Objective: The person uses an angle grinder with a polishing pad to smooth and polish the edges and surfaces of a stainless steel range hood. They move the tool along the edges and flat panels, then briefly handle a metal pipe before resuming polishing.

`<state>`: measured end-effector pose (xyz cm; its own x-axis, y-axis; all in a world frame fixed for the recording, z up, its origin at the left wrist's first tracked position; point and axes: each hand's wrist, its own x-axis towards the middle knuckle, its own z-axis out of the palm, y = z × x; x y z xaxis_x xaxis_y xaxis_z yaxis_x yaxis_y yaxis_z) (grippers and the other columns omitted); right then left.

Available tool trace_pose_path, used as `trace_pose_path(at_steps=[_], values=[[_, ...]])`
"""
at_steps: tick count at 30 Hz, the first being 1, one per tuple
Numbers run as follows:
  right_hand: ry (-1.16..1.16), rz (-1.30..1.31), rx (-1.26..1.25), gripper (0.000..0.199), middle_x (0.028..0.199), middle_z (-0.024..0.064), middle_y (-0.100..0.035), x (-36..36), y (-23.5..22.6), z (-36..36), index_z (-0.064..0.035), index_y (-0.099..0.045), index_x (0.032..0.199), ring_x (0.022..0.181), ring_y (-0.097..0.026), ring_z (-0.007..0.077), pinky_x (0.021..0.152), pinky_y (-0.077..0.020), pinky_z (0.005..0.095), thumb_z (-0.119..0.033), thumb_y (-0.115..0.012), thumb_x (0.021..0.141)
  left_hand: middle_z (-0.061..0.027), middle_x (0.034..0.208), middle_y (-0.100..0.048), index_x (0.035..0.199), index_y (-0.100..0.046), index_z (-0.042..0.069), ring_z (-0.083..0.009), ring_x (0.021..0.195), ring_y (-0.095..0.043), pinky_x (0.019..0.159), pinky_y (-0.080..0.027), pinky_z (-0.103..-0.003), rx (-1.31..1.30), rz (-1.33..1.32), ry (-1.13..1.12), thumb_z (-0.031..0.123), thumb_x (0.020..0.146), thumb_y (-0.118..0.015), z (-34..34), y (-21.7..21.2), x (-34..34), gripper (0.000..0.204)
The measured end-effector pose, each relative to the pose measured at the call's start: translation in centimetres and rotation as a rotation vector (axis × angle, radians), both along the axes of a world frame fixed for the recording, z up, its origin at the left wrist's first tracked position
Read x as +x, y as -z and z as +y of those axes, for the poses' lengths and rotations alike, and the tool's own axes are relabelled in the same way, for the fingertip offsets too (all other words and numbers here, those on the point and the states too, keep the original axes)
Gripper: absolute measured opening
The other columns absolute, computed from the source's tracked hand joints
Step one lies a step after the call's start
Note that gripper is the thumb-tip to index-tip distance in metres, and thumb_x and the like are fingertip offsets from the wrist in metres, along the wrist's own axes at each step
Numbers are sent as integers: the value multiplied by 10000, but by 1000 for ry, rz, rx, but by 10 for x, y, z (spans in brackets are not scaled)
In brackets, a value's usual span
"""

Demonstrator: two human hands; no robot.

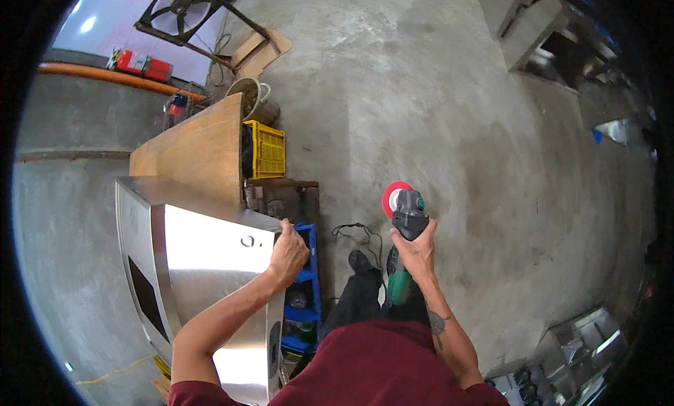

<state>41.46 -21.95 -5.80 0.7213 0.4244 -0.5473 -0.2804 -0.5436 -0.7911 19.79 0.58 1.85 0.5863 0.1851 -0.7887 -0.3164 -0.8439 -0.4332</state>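
My right hand [417, 251] is wrapped round the head end of a green and black angle grinder [399, 283], held in front of my body. A red disc [387, 200] with a white centre is fitted at its far end, apart from any surface. To the left stands a shiny stainless steel cabinet [210, 241] with a small round hole in its top face. My left hand [288, 254] is closed over this cabinet's far right corner, its fingers curled at the edge. A dark cord [354, 225] loops on the floor beside my foot.
Beyond the cabinet is a wooden tabletop [193, 150], with a yellow crate [268, 150] and a bucket [263, 108] by it. Blue bins [303, 313] stand between the cabinet and my legs. A fan [180, 6] and a red fire extinguisher [142, 65] are at the far left.
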Motion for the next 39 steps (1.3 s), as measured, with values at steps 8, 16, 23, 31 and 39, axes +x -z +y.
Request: trace_pose_path(at_steps=[8,16,23,31,39], values=[[48,110,143,773,1170,180,-678,-16,-21,25,27,-456,1391,1036,-706,307,898,-582,469,-348,-914,894,-220,1202,-788,1305,-728,-29,-369,1233,-731,1013,-583,-495,-1147,-343,-1500,601,1144,-526,-84,-25,6,681],[-41,174,417,650,1160,142,-688,-45,-116,62,-28,-446,1473,919,-733,229,777,-613,385,-240,-838,1001,-192,1284,-648,1569,-372,-100,-274,1218,-655,1042,-540,-394,-1608,-935,-1866,392,937,-893,-157,-55,1,955],[-159,231,402,584,1078,113,-698,-113,-190,102,-129,-445,1521,768,-758,217,651,-646,364,-215,-780,1051,-160,1177,-664,1473,-464,-55,-235,1079,-675,928,-571,-384,-1984,-1131,-1591,444,980,-853,-119,-77,-53,803],[-412,-74,215,870,1290,174,-673,-143,-206,114,-34,-368,1684,980,-765,230,758,-658,383,-261,-841,990,-168,1140,-771,1197,-793,85,-372,1069,-752,951,-603,-482,-977,-1512,-1096,315,1044,-773,36,-151,-197,277],[-566,-71,83,1028,1556,218,-590,-164,-193,98,-4,-282,1752,1387,-631,294,1156,-513,422,-307,-869,965,-135,1320,-599,1523,-596,79,-329,1168,-605,1015,-537,-468,54,-1453,-992,398,992,-837,174,-168,-404,665]])
